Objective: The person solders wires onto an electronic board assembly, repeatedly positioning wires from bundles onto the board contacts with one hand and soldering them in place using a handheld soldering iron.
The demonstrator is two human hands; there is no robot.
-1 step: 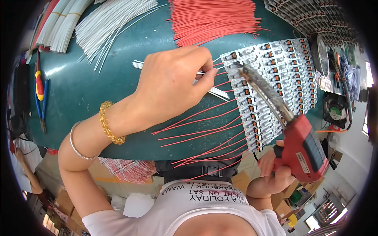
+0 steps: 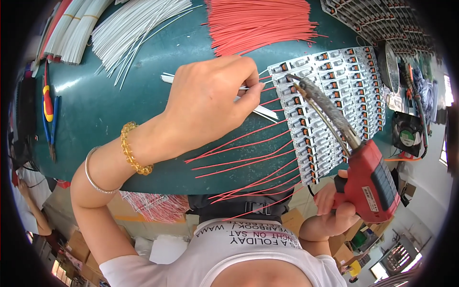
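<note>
My left hand is closed in a pinch on a thin white wire, at the near-left corner of a panel of small circuit boards. My right hand grips a red soldering gun by its handle. The gun's dark, long tip reaches over the upper left boards, close to the pinched wire's end; whether it touches a pad I cannot tell. Several red wires run from the panel's left edge toward me. Beneath my left hand lies a small bunch of white wires, partly hidden by it.
A pile of red wires and one of white wires lie at the far side. Pliers with blue handles and a red-yellow handled tool rest at left. More boards and a small fan stand at right.
The soldering gun has shifted slightly to the right, its tip with it. My left hand and the wire stay in place.
</note>
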